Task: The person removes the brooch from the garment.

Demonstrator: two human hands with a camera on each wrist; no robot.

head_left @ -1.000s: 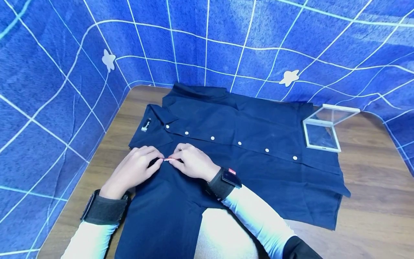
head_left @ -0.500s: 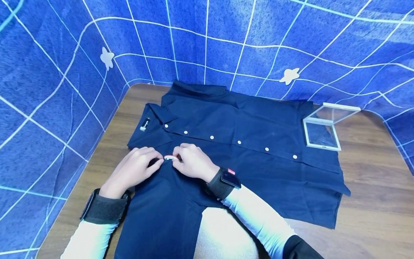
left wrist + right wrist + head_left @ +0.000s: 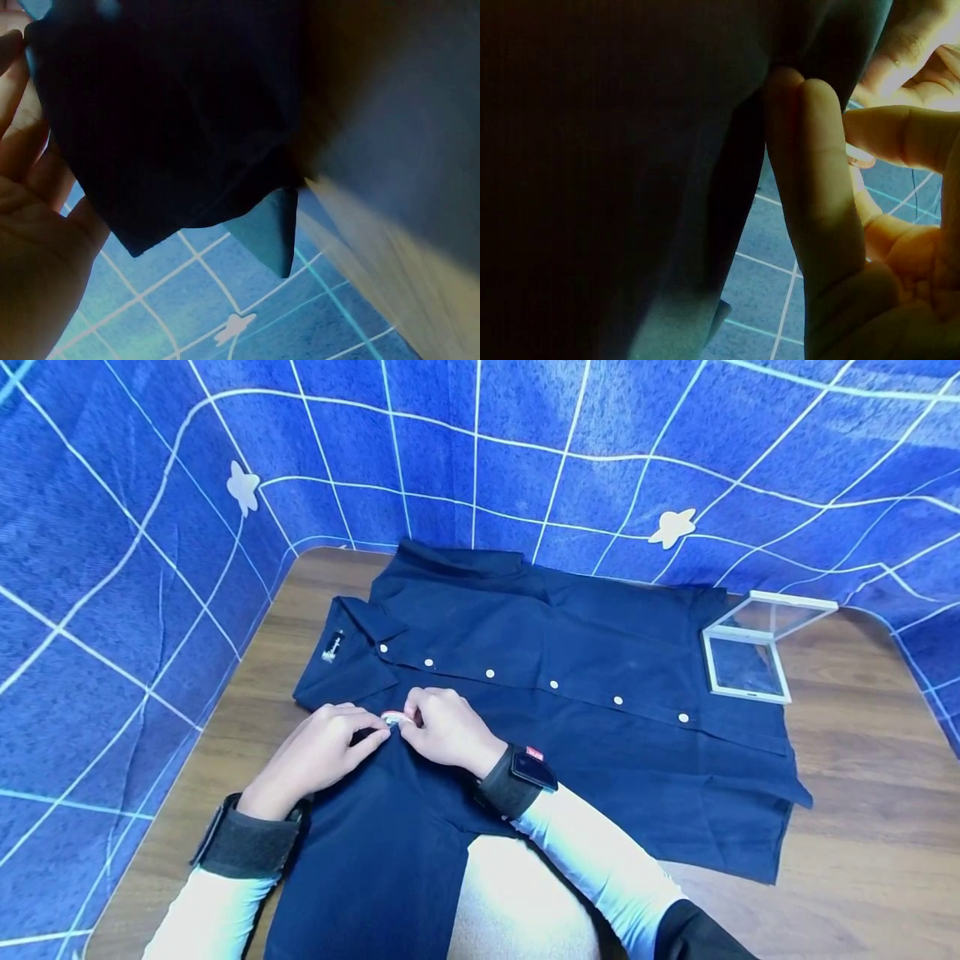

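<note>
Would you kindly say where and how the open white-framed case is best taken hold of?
Probably by the left and right rims of its base, reached from the near side with the right hand, which is closer: the base lies flat on the navy shirt, while the raised lid slants up from the far edge.

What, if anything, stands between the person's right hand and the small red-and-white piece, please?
Nothing visible: the right hand pinches the small red-and-white piece directly. The open case lies apart, at the hem end of the shirt.
</note>
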